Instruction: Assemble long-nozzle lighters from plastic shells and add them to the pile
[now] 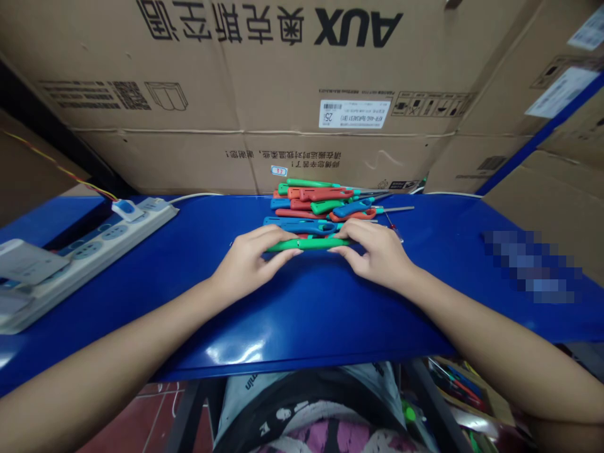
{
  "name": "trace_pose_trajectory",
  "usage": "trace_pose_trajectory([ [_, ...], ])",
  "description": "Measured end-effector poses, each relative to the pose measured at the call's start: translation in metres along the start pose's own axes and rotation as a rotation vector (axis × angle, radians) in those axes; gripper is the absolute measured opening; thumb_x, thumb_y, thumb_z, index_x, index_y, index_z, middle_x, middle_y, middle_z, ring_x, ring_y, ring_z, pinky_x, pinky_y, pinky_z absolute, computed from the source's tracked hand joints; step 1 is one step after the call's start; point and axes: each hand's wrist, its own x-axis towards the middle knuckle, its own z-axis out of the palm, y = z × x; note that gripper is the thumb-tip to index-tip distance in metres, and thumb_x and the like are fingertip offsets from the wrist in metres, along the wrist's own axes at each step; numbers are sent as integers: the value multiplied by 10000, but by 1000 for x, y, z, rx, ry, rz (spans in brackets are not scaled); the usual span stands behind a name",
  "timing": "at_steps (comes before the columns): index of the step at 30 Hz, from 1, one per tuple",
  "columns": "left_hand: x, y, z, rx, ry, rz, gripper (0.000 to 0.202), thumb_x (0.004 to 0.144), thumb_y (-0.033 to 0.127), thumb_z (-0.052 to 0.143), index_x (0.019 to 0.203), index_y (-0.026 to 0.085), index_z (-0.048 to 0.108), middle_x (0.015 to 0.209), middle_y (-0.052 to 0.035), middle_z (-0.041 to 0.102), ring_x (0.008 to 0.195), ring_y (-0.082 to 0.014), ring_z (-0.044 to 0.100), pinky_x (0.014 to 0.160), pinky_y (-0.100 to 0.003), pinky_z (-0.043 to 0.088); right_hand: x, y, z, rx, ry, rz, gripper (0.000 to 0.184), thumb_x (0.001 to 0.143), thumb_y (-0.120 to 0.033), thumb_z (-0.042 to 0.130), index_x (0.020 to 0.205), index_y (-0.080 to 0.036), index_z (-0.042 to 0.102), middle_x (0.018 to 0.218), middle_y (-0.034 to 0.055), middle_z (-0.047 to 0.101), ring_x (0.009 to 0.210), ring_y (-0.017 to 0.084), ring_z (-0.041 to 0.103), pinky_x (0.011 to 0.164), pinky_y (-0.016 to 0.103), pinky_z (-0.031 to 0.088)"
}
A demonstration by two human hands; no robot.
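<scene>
Between both hands I hold a green stick lighter [314, 243] level, just in front of a pile of similar lighters. My left hand [250, 255] pinches its left end with thumb and fingers. Gripping the right end is my right hand [375, 251], which hides that tip. Right behind the held lighter lies a blue stick lighter [295, 224]. Farther back several more are stacked, among them a red stick lighter [325, 194] and a green one along the top. Their metal rods point right.
The blue tabletop [264, 302] meets a large cardboard box [236, 113] at the back. A white power strip [106, 242] with plugs lies at left. A blurred patch [533, 264] covers something at right. Below the right edge stands a box of lighters [460, 384].
</scene>
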Motion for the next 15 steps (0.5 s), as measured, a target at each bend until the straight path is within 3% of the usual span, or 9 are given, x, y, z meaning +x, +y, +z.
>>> trace_pose_trajectory([
  [2, 2, -8, 0, -31, 20, -39, 240, 890, 359, 723, 1032, 166, 716, 982, -64, 753, 880, -188, 710, 831, -287, 555, 0, 2, 3, 69, 12, 45, 168, 919, -346, 640, 885, -182, 651, 865, 68, 709, 781, 207, 652, 723, 314, 499],
  [6, 3, -25, 0, -28, -6, -28, 496, 833, 433, 772, 1237, 171, 653, 1170, -112, 722, 1043, -228, 692, 924, -337, 548, 3, 11, 6, 197, -78, 167, 217, 939, -356, 597, 871, -171, 688, 857, 60, 715, 763, 189, 649, 721, 305, 483],
  [9, 2, -30, -1, 2, -50, 41, 409, 892, 405, 716, 1234, 184, 671, 1128, -110, 731, 1018, -210, 695, 908, -330, 556, 4, 14, 4, 253, -186, 233, 273, 946, -349, 560, 787, -163, 682, 760, 46, 702, 691, 176, 633, 658, 292, 471],
  [12, 1, -27, -2, 1, 5, 81, 348, 876, 365, 743, 1165, 175, 706, 1066, -103, 756, 965, -198, 712, 881, -308, 566, 3, 12, 2, 238, -165, 179, 259, 957, -305, 520, 837, -158, 696, 822, 66, 725, 755, 195, 666, 707, 317, 508],
  [15, 2, -21, -3, -6, 109, 74, 315, 829, 339, 793, 1080, 159, 730, 1019, -96, 773, 914, -195, 727, 866, -296, 571, 2, 10, 0, 148, -33, 13, 258, 914, -242, 550, 1119, -151, 677, 1098, 123, 731, 1002, 254, 682, 885, 403, 531],
])
